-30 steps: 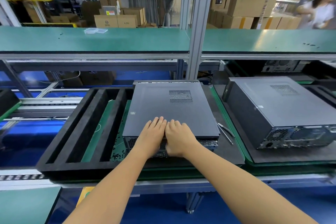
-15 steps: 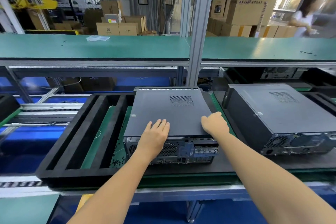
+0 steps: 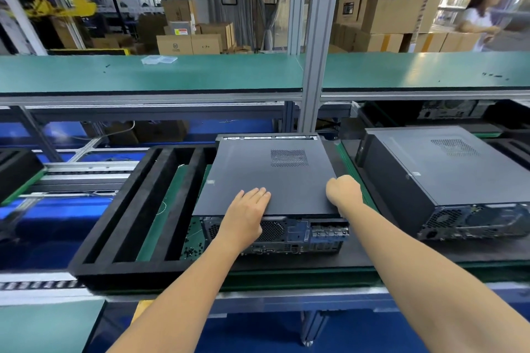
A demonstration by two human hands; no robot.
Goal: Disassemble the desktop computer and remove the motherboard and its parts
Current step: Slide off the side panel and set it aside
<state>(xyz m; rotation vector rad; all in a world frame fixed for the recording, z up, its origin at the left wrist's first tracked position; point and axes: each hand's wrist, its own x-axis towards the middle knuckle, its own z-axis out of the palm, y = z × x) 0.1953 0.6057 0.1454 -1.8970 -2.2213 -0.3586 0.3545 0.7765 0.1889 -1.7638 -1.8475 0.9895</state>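
Premises: a factory assembly line with a warehouse area behind. Evidence: a roller conveyor [image 3: 83, 172] carrying black foam trays [image 3: 134, 266], green-matted workbench shelving [image 3: 200, 74] on aluminium posts [image 3: 318, 37], desktop computers [image 3: 447, 180] staged along the line, stacked cardboard boxes [image 3: 401, 0] beyond.

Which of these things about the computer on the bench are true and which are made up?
1. The left hand lies flat on the dark cover panel. True.
2. The right hand is at the panel's right edge. True.
3. The cover panel is already off and lying in the foam tray. False: it sits on the computer case.
4. A second computer sits to the right. True.
5. The upper green shelf is stacked with cardboard boxes. False: the boxes stand behind it.
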